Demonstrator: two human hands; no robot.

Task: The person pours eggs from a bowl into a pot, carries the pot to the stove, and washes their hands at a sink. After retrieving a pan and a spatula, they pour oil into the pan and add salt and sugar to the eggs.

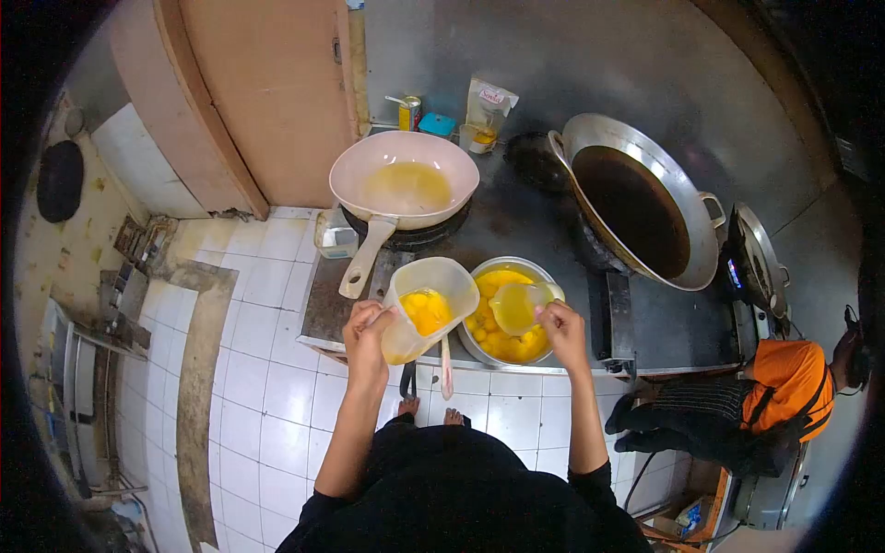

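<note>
My left hand (367, 334) is closed on the handle side of a translucent plastic jug (454, 279), which is tilted and has raw eggs with orange yolks in its bottom. Between the fingers of my right hand (563, 334) is a small translucent cup (513, 308) containing yellowish liquid. This cup is over a round metal pot (471, 342) filled with many raw eggs, at the counter's front edge. Just behind the jug, a pale pink frying pan (347, 175) with a shallow pool of oil rests on a burner, its handle pointing toward me.
Right of the pan stands a large wok (590, 135) of dark liquid. A tin (409, 114), a blue container (437, 124) and a plastic pouch (489, 103) line the back wall. A clear tub (337, 238) sits at the counter's left corner. Another person (784, 378) in orange is at right.
</note>
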